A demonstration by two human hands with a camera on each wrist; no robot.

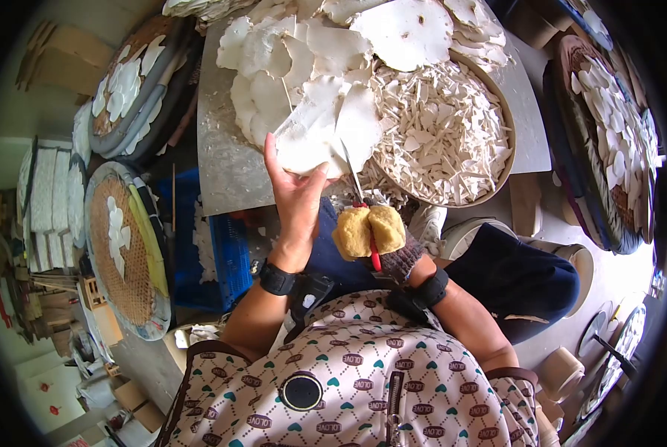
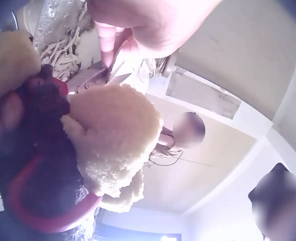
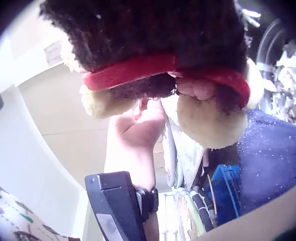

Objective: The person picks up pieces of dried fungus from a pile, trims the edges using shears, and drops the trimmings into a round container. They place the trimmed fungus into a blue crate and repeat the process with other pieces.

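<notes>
My left hand (image 1: 298,201) pinches the near edge of a thin, flat white sheet (image 1: 309,134), thumb on top and one finger stretched along its left side. A pair of scissors (image 1: 353,177) is in my right hand (image 1: 403,262), which wears a dark knitted glove. Red handles (image 3: 133,70) loop around the gloved hand, and lumps of yellow foam (image 1: 352,232) cover much of the grip and fingers. The blades point away from me and lie over the sheet, along the line between its main part and a narrower white piece (image 1: 359,123) on the right.
More white sheets (image 1: 263,52) are piled on the metal tabletop (image 1: 225,175). A round tray (image 1: 509,141) full of white strips stands at the right. Woven trays (image 1: 117,261) with white pieces stand at the left, near a blue crate (image 1: 229,253). Other people appear behind in the left wrist view.
</notes>
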